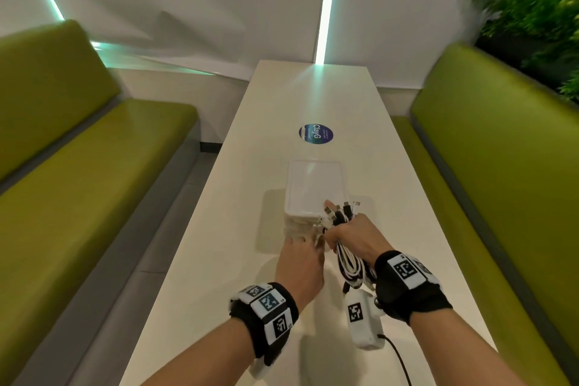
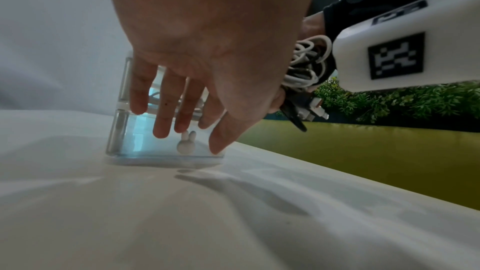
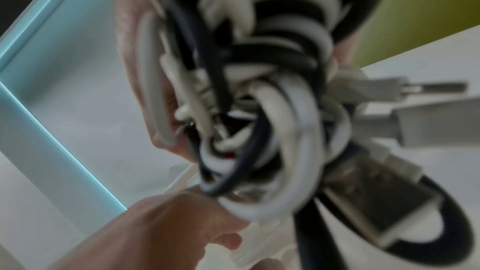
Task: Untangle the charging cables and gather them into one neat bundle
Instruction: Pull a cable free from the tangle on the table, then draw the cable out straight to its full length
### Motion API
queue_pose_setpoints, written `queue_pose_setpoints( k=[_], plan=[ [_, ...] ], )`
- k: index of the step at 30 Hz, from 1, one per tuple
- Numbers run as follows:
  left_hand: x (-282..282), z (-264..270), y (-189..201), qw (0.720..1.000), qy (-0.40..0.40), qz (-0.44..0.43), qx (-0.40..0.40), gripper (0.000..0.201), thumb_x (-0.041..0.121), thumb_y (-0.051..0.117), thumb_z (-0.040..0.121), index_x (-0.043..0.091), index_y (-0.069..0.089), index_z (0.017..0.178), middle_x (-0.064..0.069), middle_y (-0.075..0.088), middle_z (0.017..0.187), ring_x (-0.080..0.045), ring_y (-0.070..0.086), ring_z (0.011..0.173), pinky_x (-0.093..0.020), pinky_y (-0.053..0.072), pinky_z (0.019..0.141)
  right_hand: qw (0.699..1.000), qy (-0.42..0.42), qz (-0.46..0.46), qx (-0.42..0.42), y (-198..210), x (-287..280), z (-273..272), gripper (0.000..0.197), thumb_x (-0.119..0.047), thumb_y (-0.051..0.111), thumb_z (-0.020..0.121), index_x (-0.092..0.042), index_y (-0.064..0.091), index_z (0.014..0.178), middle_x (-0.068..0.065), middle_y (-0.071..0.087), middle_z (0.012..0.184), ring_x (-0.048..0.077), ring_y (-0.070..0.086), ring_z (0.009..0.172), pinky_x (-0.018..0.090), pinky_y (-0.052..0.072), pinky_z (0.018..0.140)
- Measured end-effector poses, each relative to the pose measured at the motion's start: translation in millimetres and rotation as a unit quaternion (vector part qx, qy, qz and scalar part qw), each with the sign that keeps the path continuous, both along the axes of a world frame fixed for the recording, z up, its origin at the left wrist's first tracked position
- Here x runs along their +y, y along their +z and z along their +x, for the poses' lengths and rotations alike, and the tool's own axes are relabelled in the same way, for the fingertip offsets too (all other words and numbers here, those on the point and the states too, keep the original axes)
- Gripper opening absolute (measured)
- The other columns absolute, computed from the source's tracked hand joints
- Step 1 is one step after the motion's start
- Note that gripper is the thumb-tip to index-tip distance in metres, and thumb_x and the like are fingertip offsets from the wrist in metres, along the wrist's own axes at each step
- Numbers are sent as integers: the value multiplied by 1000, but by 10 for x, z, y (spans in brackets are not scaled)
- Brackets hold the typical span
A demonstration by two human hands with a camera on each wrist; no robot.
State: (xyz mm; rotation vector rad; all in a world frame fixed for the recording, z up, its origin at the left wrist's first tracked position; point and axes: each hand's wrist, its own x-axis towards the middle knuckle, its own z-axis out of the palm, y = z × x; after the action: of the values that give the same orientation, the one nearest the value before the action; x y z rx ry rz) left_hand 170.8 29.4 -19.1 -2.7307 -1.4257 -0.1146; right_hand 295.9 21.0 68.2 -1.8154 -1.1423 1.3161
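Note:
My right hand (image 1: 357, 236) grips a folded bundle of white and black charging cables (image 1: 349, 260) just above the table. The plug ends (image 1: 341, 210) fan out past its fingers, over the near right corner of a clear plastic box (image 1: 291, 191). In the right wrist view the cable loops (image 3: 272, 120) fill the frame, blurred, with a USB plug (image 3: 376, 192) sticking out. My left hand (image 1: 302, 257) reaches to the box's near side. Its straight fingers (image 2: 161, 118) lie against the clear wall (image 2: 118, 130), thumb at the lower right corner. A small white rabbit figure (image 2: 185, 145) shows on the box.
The box stands on a long white table (image 1: 219, 260) with a round blue sticker (image 1: 315, 134) further back. Green benches (image 1: 94, 166) (image 1: 485, 166) run along both sides. A white wall closes the far end, and plants (image 1: 539, 9) stand at the upper right.

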Motion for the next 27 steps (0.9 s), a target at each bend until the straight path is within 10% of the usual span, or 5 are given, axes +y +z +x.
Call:
queue_pose_setpoints(
  k=[7, 9, 16, 27],
  plan=[
    [-262, -143, -130, 998, 31, -56, 27, 37, 20, 39, 95, 10, 53, 128, -11, 47, 133, -30, 46, 114, -42, 36, 93, 999, -21, -30, -39, 96, -228, -129, 40, 12, 55, 62, -16, 48, 33, -12, 40, 36, 5, 33, 28, 14, 26, 34],
    [-321, -180, -171, 997, 40, -63, 4, 44, 23, 48, 90, 13, 50, 133, -12, 47, 134, -30, 48, 113, -43, 41, 91, 998, -31, -26, -52, 94, -284, -169, 10, 3, 59, 54, 0, 66, 61, -3, 51, 48, 12, 43, 40, 19, 33, 43],
    [-304, -121, -160, 998, 44, -40, -18, 40, 26, 42, 93, 12, 52, 130, -9, 54, 125, -27, 51, 106, -36, 40, 88, 999, -17, -21, -41, 95, -306, -146, 40, 6, 58, 60, 4, 71, 98, 4, 60, 70, 15, 49, 52, 17, 37, 44],
    [-54, -145, -118, 962, 174, -127, -169, 37, 47, 55, 92, 10, 63, 91, -9, 66, 90, -31, 63, 83, -31, 42, 64, 999, -17, -23, -40, 76, -267, -73, 5, 9, 57, 60, 4, 59, 61, 1, 42, 52, 11, 34, 36, 14, 26, 36]
  ],
)
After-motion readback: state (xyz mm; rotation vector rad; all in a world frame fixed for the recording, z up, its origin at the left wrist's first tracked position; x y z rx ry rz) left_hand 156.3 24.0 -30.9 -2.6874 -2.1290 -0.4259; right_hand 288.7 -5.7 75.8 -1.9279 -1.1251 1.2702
